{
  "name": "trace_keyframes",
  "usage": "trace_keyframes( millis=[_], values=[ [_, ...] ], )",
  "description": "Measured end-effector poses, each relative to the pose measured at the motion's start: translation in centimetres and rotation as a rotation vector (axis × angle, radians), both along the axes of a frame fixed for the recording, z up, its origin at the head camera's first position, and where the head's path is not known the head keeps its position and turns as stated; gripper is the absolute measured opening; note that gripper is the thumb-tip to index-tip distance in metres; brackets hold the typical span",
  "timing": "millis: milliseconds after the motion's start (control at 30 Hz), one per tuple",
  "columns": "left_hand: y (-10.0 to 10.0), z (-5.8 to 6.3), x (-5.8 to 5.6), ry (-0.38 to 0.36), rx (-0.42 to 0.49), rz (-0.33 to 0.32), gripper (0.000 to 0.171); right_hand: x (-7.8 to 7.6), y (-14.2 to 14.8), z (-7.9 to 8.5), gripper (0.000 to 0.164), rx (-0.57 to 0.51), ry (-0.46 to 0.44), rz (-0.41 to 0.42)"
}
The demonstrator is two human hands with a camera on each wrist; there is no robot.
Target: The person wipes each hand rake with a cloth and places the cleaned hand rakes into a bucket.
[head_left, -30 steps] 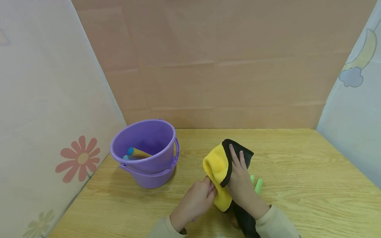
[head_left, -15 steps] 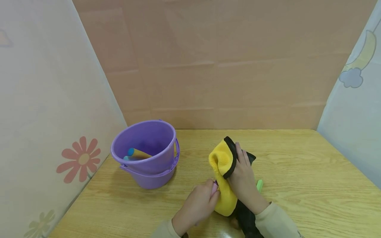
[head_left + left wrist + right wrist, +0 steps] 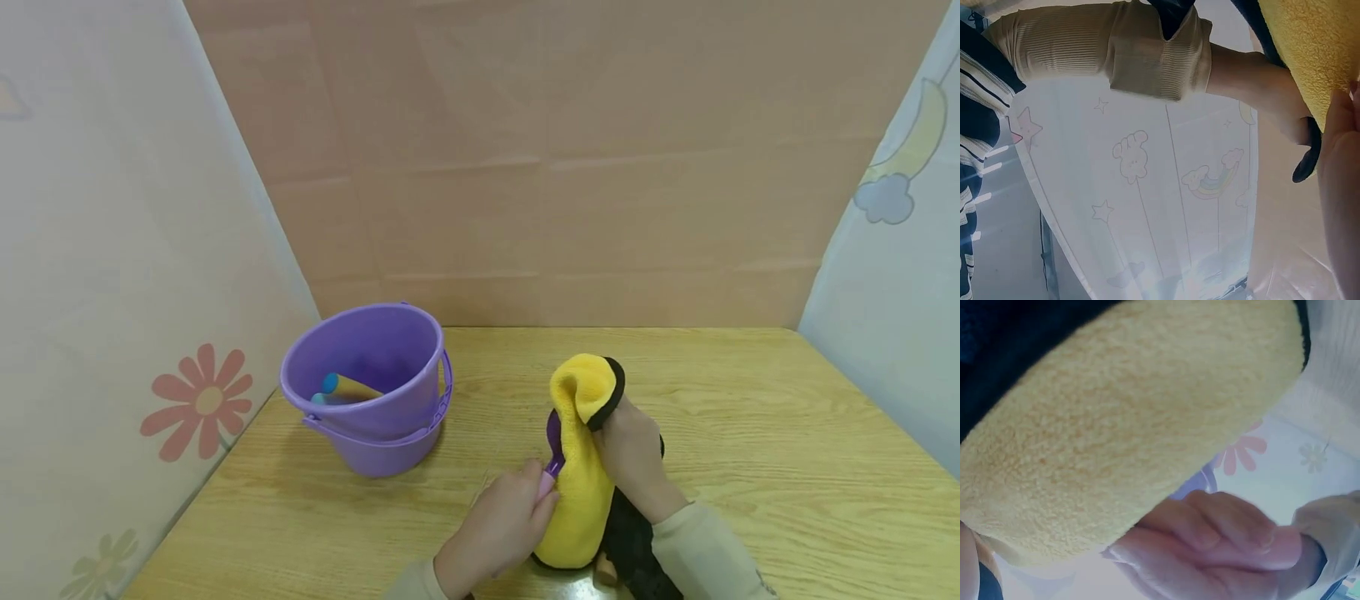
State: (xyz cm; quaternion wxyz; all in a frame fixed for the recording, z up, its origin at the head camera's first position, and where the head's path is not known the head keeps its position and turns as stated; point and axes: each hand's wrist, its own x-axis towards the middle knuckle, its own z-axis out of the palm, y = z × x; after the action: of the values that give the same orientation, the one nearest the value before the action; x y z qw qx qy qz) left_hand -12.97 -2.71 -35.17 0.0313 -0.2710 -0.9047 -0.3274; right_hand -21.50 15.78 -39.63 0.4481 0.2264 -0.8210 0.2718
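Note:
My left hand grips the pink handle of a tool with a dark purple head. The head is partly covered, so its exact kind is unclear. Against it lies a plush towel, yellow on the face toward me, with black edging and a black side. My right hand holds the towel's upper part bunched, its fingers mostly hidden by the folds. In the right wrist view the yellow towel fills much of the picture, with the curled left hand below it.
A purple bucket stands at the left of the wooden table, holding a yellow cylinder with a blue end and a pale blue piece. Under the towel's lower edge a brown wooden-looking piece shows. Printed cloth walls flank the table.
The towel and right hand have shifted right and slightly toward me; the right fingers, spread before, now bunch the towel. More of the tool's purple head shows. Green sticks are now hidden.

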Motion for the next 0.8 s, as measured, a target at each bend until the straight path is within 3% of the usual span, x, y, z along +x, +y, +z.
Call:
trace_keyframes(
  millis=[67,133,200,300,467,733,800],
  values=[
    [-0.1,0.1,0.0,-0.035,0.006,-0.010,0.020,0.3,0.0,0.5,0.013,-0.013,-0.017,0.011],
    [-0.1,0.1,0.0,-0.051,0.006,-0.016,0.020,1.1,-0.1,2.0,0.016,0.012,0.000,-0.055],
    [-0.2,0.1,-0.1,-0.065,0.013,-0.028,0.020,1.5,-0.3,2.6,0.017,-0.031,-0.046,-0.035],
    [-0.3,0.0,-0.2,-0.021,0.009,-0.038,0.021,1.8,-0.3,3.0,0.019,-0.113,-0.104,0.004],
    [-0.4,-0.3,-0.4,0.018,-0.005,-0.035,0.020,2.2,-0.5,3.2,0.014,-0.284,-0.156,0.071],
    [-0.7,-0.5,-0.4,-0.128,0.072,-0.045,0.023,2.4,-0.3,4.3,0.011,-0.678,-0.426,0.107],
    [-0.8,-0.7,-0.5,-0.128,0.068,-0.031,0.022,2.4,-0.1,4.5,0.012,-0.736,-0.454,0.098]
  ],
)
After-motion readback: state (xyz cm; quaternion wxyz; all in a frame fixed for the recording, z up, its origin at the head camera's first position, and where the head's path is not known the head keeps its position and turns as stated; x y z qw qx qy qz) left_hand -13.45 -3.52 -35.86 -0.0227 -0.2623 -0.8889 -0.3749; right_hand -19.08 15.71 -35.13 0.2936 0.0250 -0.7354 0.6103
